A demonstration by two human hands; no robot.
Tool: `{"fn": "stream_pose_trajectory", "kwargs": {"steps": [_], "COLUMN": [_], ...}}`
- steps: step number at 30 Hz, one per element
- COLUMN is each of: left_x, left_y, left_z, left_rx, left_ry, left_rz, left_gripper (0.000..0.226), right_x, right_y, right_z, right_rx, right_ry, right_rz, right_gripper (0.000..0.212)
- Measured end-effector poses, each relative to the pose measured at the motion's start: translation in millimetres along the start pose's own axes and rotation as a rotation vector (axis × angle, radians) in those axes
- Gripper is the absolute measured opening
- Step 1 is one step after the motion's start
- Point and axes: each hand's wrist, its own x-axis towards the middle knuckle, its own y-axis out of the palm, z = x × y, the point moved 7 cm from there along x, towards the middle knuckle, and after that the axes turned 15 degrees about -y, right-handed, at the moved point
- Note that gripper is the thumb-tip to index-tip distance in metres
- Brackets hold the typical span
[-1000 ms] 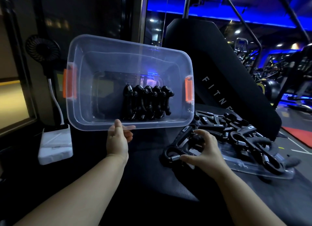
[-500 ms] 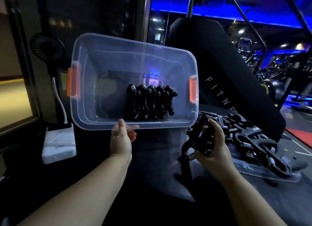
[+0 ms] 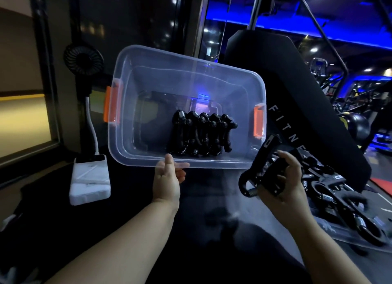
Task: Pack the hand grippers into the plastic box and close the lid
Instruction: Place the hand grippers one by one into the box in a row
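A clear plastic box [image 3: 148,75] with orange latches is tilted up so its opening faces me. My left hand [image 3: 168,178] grips its near rim from below. Several black hand grippers [image 3: 202,135] stand packed in a row against the box's lower wall. My right hand [image 3: 284,181] is closed around one black hand gripper [image 3: 259,173], held in the air just below the box's right corner. A pile of more black hand grippers [image 3: 343,201] lies to the right on the clear lid [image 3: 331,227].
A white power bank [image 3: 91,180] with a white cable lies on the dark surface at left, below a small black fan [image 3: 83,60]. A black padded gym machine [image 3: 297,88] rises behind the pile.
My right hand picked one hand gripper off the pile and lifted it toward the box's right corner. The box stays tilted in my left hand.
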Motion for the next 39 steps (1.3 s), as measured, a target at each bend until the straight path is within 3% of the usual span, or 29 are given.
{"fn": "stream_pose_trajectory", "kwargs": {"steps": [7, 11, 15, 24, 32, 39], "left_x": [0, 1, 0, -2, -4, -4], "left_y": [-1, -4, 0, 1, -1, 0], "left_z": [1, 3, 1, -2, -3, -2], "left_rx": [0.017, -0.037, -0.177, -0.186, -0.196, -0.214], "left_ry": [-0.011, -0.043, -0.056, -0.057, 0.0, -0.007], "left_rz": [-0.018, -0.023, -0.003, 0.002, 0.031, 0.047], "left_gripper": [0.025, 0.026, 0.017, 0.018, 0.02, 0.023], "right_x": [68, 102, 125, 150, 165, 174], "right_y": [48, 93, 142, 221, 243, 252], "right_z": [25, 19, 8, -6, -13, -12], "right_rx": [-0.006, -0.028, -0.138, -0.435, -0.596, -0.535], "right_ry": [-0.076, 0.015, 0.011, -0.013, 0.029, 0.012], "right_rz": [0.07, 0.169, 0.321, 0.611, 0.665, 0.67], "right_gripper": [0.08, 0.086, 0.09, 0.085, 0.074, 0.068]}}
